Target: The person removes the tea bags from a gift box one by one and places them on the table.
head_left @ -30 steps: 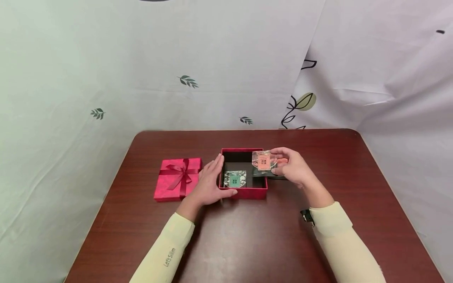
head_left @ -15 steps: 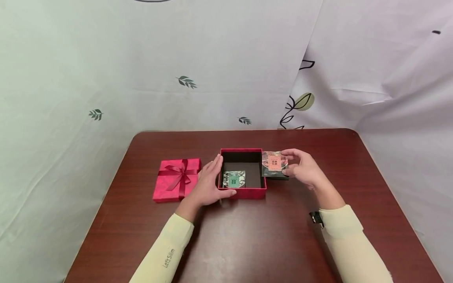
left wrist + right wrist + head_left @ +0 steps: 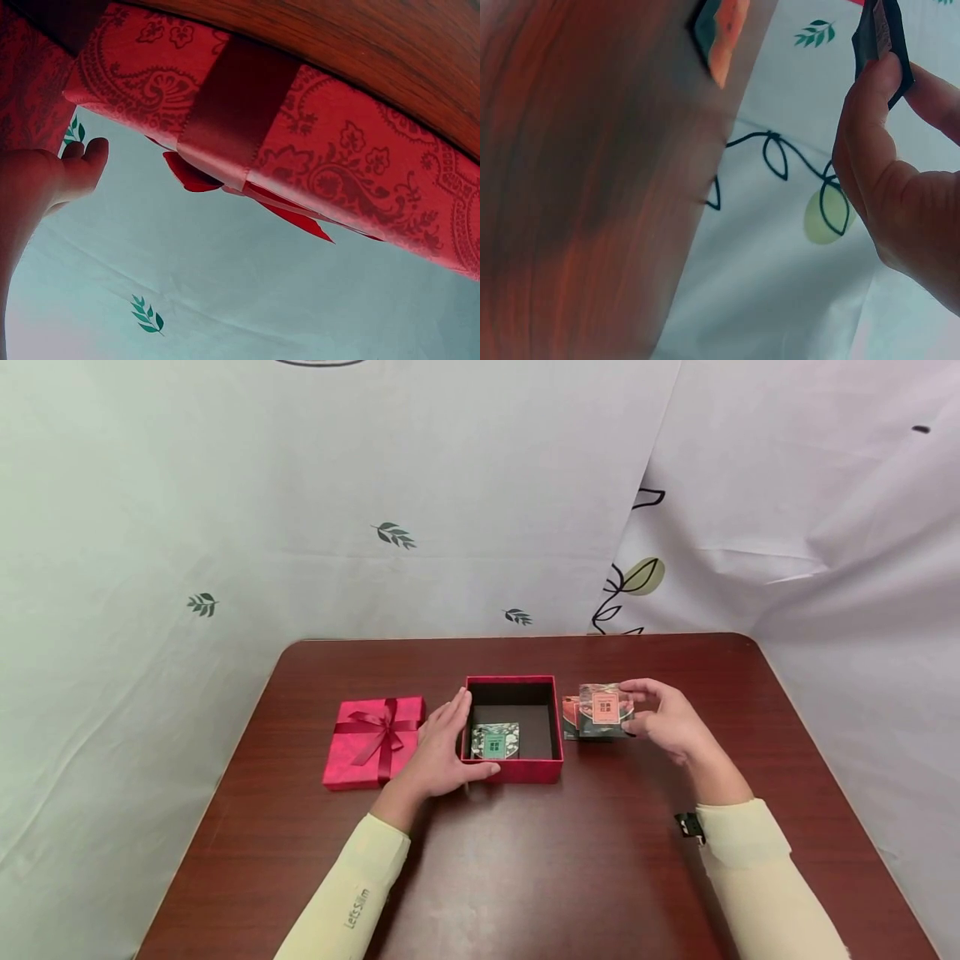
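Note:
My right hand (image 3: 669,724) pinches the right edge of a tea packet (image 3: 606,727) with an orange label. In the right wrist view thumb and fingers meet on the packet (image 3: 866,41), seen almost edge-on. Beneath and left of it, another orange-marked packet (image 3: 570,712) lies partly covered on the table, just right of the red box (image 3: 525,771). Inside that lidless box, a green-labelled tea packet (image 3: 495,743) sits toward the front left. My left hand (image 3: 441,756) rests against the box's left side, fingers straight, thumb along the front wall.
A red gift-box lid (image 3: 352,764) with a ribbon bow lies left of my left hand; its patterned side (image 3: 337,150) fills much of the left wrist view. The brown wooden table (image 3: 525,877) ends at a white leaf-print curtain (image 3: 450,585).
My right hand has carried the orange-labelled packet rightward out from over the box. The other packet beside the box has come partly into sight. My left hand stays at the box.

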{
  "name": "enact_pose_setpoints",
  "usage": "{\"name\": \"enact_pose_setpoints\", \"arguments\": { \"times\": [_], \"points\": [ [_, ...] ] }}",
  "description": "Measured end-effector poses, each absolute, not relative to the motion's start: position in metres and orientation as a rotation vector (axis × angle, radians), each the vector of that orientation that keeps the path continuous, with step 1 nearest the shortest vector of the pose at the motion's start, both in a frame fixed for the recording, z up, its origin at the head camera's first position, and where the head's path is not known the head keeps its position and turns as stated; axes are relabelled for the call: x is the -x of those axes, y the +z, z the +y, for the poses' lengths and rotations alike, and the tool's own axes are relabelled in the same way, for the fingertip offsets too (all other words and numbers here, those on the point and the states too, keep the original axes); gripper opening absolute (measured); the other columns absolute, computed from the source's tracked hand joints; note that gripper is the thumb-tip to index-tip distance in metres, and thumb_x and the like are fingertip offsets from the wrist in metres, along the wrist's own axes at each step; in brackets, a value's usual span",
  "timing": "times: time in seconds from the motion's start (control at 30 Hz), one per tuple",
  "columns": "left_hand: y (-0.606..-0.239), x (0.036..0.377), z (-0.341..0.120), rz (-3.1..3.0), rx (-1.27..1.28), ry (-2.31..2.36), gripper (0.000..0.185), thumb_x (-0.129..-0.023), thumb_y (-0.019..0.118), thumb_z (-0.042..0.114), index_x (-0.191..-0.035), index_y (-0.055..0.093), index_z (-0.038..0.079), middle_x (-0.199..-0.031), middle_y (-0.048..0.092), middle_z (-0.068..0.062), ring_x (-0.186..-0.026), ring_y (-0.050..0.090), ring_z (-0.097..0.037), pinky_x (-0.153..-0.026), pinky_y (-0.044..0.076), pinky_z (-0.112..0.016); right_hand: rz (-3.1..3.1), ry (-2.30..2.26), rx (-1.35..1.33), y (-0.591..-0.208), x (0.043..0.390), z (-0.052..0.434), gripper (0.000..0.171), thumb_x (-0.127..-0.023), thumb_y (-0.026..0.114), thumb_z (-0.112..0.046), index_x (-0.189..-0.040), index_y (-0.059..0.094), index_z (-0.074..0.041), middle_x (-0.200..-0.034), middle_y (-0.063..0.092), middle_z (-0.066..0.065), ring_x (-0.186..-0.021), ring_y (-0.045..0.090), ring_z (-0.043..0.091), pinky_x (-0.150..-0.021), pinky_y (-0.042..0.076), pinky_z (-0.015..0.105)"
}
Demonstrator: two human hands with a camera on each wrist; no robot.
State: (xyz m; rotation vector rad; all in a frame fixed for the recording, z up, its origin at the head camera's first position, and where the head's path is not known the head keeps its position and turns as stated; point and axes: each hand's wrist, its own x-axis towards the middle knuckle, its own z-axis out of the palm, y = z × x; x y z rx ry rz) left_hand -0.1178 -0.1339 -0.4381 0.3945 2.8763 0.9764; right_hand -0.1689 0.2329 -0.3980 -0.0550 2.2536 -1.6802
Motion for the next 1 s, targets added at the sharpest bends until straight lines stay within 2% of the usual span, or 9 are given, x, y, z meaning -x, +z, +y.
{"name": "enact_pose_setpoints", "arguments": {
  "times": [0.2, 0.57, 0.87, 1.0],
  "points": [
    [-0.439, 0.118, -0.134, 2.879, -0.393, 0.972, 0.122, -0.069, 0.083, 0.059, -0.162, 0.015, 0.018, -0.166, 0.011, 0.008, -0.145, 0.019, -0.027, -0.111, 0.02, -0.06, 2.308, -1.651, 0.055, -0.408, 0.173, 0.248, 0.063, -0.082, 0.06, 0.018, -0.142, 0.042, 0.007, -0.132, 0.05, 0.031, -0.092, 0.058, 0.027, -0.071, 0.058, 0.04],
    [-0.439, 0.117, -0.135, 2.884, -0.443, 0.969, 0.121, -0.072, 0.08, 0.06, -0.162, 0.009, 0.023, -0.166, 0.009, 0.007, -0.145, 0.019, -0.028, -0.111, 0.02, -0.059, 2.308, -1.6, -0.035, -0.425, 0.181, 0.27, 0.066, -0.084, 0.059, 0.019, -0.145, 0.039, 0.006, -0.141, 0.046, 0.03, -0.1, 0.057, 0.029, -0.073, 0.057, 0.033],
    [-0.438, 0.118, -0.135, 2.881, -0.42, 0.958, 0.121, -0.072, 0.08, 0.061, -0.162, 0.008, 0.025, -0.166, 0.008, 0.009, -0.145, 0.017, -0.027, -0.112, 0.019, -0.058, 2.326, -1.551, -0.043, -0.434, 0.187, 0.282, 0.066, -0.084, 0.058, 0.018, -0.146, 0.038, 0.006, -0.135, 0.046, 0.031, -0.093, 0.058, 0.025, -0.072, 0.057, 0.036],
    [-0.439, 0.118, -0.135, 2.888, -0.436, 0.967, 0.121, -0.072, 0.081, 0.06, -0.162, 0.012, 0.02, -0.166, 0.011, 0.006, -0.145, 0.019, -0.028, -0.111, 0.021, -0.06, 2.317, -1.53, -0.064, -0.438, 0.19, 0.285, 0.066, -0.084, 0.057, 0.018, -0.146, 0.039, 0.006, -0.133, 0.046, 0.03, -0.092, 0.058, 0.026, -0.073, 0.057, 0.036]
  ]
}}
